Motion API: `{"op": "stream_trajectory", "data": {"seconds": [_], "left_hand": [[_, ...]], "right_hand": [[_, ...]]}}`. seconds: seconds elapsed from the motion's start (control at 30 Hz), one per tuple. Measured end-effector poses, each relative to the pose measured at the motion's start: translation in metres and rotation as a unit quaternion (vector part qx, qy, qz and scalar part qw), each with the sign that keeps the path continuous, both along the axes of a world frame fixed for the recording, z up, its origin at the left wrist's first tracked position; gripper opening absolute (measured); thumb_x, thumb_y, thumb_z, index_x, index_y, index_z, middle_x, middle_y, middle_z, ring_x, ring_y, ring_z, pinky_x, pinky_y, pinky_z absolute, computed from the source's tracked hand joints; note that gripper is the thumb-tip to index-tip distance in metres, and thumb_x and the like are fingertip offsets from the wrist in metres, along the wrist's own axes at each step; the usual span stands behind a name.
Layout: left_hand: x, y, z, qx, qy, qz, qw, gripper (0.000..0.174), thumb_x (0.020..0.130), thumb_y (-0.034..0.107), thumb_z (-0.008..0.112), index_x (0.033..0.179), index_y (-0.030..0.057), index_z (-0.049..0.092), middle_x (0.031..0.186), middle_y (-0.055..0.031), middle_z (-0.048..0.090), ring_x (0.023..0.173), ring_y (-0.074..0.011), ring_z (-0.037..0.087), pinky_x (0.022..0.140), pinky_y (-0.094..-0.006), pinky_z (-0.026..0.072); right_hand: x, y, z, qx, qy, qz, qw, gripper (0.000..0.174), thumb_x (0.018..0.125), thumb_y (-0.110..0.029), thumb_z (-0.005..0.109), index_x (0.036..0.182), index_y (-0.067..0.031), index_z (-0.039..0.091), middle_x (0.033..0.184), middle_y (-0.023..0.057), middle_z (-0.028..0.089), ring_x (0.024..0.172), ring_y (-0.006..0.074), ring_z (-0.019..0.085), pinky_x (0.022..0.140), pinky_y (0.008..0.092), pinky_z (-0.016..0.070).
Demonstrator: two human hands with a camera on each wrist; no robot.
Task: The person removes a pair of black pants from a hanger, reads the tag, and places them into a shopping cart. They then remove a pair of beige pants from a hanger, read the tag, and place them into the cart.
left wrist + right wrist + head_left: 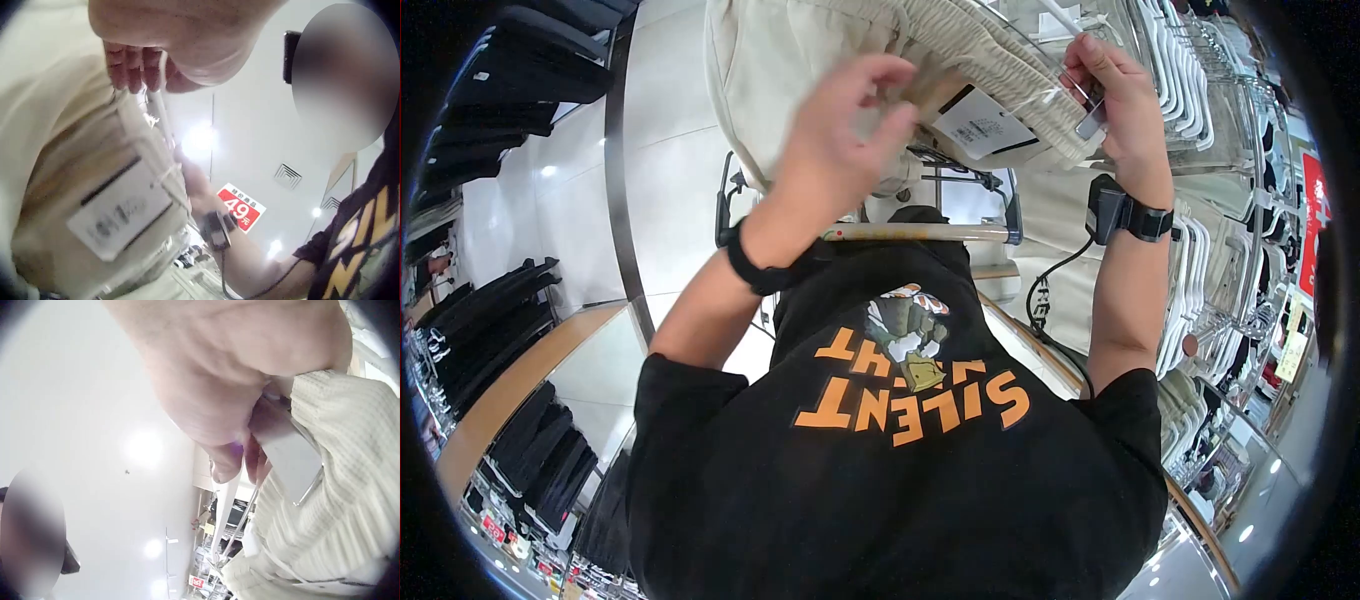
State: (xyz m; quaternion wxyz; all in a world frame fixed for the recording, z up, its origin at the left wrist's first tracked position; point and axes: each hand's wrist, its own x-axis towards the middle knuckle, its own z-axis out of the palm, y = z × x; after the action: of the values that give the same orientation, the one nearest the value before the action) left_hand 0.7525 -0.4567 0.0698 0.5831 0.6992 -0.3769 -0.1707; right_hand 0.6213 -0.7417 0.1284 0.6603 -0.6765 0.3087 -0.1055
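Beige trousers (800,80) with a gathered elastic waistband (1010,85) hang before me, a white printed tag (980,122) on the waistband's inner side. At the right end of that waistband, my right hand (1115,95) grips a clip hanger beside its flat metal clip (1090,122). The right wrist view shows the clip (297,465) against the ribbed waistband (350,450) and a white hanger bar (228,506) near the fingertips. Blurred by motion, my left hand (840,140) is over the trousers with thumb and fingers apart, holding nothing visible.
A cart handle (920,232) crosses in front of my body. White hangers (1185,80) with pale garments crowd the rack on the right. Dark folded clothes (530,75) fill shelves at left, beyond the tiled floor (670,130). A red price sign (240,207) hangs behind.
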Motion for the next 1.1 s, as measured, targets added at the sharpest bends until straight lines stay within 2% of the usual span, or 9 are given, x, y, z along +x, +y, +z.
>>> {"op": "stream_trajectory", "data": {"seconds": [0.13,0.23,0.4,0.47,0.53,0.67,0.83,0.97,1.1], "left_hand": [[-0.027,-0.026,-0.041,0.101,-0.003,-0.059,0.993,0.045,0.094,0.022,0.075,0.128,-0.0036,0.061,0.117,-0.0153,0.071,0.100,-0.0206,0.069,0.089,-0.0320,0.0540],[-0.033,-0.035,-0.037,0.132,-0.113,-0.113,0.978,0.042,0.094,0.025,0.074,0.122,-0.0043,0.062,0.111,-0.0152,0.073,0.095,-0.0227,0.070,0.084,-0.0331,0.0559],[-0.042,-0.034,-0.008,0.161,0.279,-0.175,0.930,0.028,0.100,0.019,0.069,0.116,-0.0035,0.062,0.103,-0.0105,0.074,0.082,-0.0133,0.069,0.072,-0.0276,0.0563],[-0.057,-0.029,0.004,0.153,0.322,-0.181,0.917,0.023,0.102,0.015,0.066,0.117,-0.0019,0.063,0.100,-0.0084,0.074,0.083,-0.0089,0.067,0.071,-0.0253,0.0554],[-0.068,-0.026,0.022,0.122,0.346,-0.164,0.916,0.023,0.101,0.015,0.067,0.114,-0.0030,0.062,0.096,-0.0070,0.076,0.083,-0.0100,0.069,0.069,-0.0274,0.0571],[-0.086,-0.026,0.056,0.149,0.379,-0.120,0.905,0.033,0.101,0.012,0.067,0.129,-0.0026,0.059,0.102,-0.0086,0.078,0.085,-0.0080,0.070,0.072,-0.0243,0.0576],[-0.103,-0.029,0.070,0.145,0.406,-0.096,0.897,0.055,0.094,-0.005,0.065,0.145,-0.0058,0.044,0.113,-0.0157,0.075,0.100,-0.0155,0.072,0.083,-0.0259,0.0588],[-0.112,-0.030,0.076,0.150,0.417,-0.120,0.888,0.063,0.090,-0.014,0.065,0.148,-0.0044,0.041,0.122,-0.0215,0.071,0.111,-0.0228,0.070,0.098,-0.0321,0.0584],[-0.114,-0.027,0.075,0.147,0.423,-0.117,0.887,0.062,0.091,-0.014,0.064,0.147,-0.0044,0.042,0.122,-0.0218,0.071,0.111,-0.0230,0.071,0.097,-0.0318,0.0587]], "right_hand": [[0.002,0.000,0.006,0.020,0.000,0.017,1.000,0.033,0.102,-0.034,0.069,0.095,-0.0013,0.071,0.086,0.0006,0.064,0.074,0.0090,0.060,0.065,0.0233,0.0474],[-0.007,-0.016,-0.001,0.017,0.023,0.016,0.999,0.034,0.103,-0.037,0.067,0.096,-0.0034,0.070,0.085,-0.0014,0.062,0.073,0.0068,0.058,0.065,0.0220,0.0460],[-0.022,-0.028,-0.015,-0.019,-0.005,-0.008,1.000,0.033,0.102,-0.036,0.067,0.097,-0.0035,0.071,0.086,-0.0013,0.062,0.072,0.0068,0.056,0.066,0.0229,0.0449],[-0.031,-0.036,-0.020,0.039,-0.052,0.034,0.997,0.021,0.105,-0.023,0.061,0.095,-0.0050,0.069,0.080,0.0007,0.067,0.070,0.0084,0.061,0.063,0.0230,0.0480],[-0.031,-0.024,-0.006,0.056,-0.033,0.003,0.998,0.030,0.106,-0.029,0.061,0.088,-0.0056,0.069,0.072,-0.0005,0.064,0.065,0.0067,0.058,0.059,0.0215,0.0442],[-0.039,-0.023,-0.017,0.052,-0.056,-0.003,0.997,0.033,0.107,-0.030,0.060,0.088,-0.0046,0.069,0.073,-0.0014,0.064,0.063,0.0064,0.057,0.057,0.0220,0.0441],[-0.051,-0.019,-0.028,0.071,-0.090,0.031,0.993,0.032,0.107,-0.031,0.060,0.089,-0.0063,0.069,0.073,-0.0017,0.065,0.061,0.0051,0.057,0.056,0.0206,0.0443],[-0.056,-0.016,-0.029,0.064,-0.088,0.034,0.993,0.032,0.107,-0.032,0.060,0.088,-0.0072,0.069,0.072,-0.0026,0.065,0.061,0.0041,0.058,0.056,0.0202,0.0442],[-0.058,-0.009,-0.025,0.064,-0.092,0.024,0.993,0.032,0.107,-0.032,0.060,0.088,-0.0073,0.069,0.071,-0.0031,0.064,0.059,0.0040,0.057,0.054,0.0195,0.0438]]}}
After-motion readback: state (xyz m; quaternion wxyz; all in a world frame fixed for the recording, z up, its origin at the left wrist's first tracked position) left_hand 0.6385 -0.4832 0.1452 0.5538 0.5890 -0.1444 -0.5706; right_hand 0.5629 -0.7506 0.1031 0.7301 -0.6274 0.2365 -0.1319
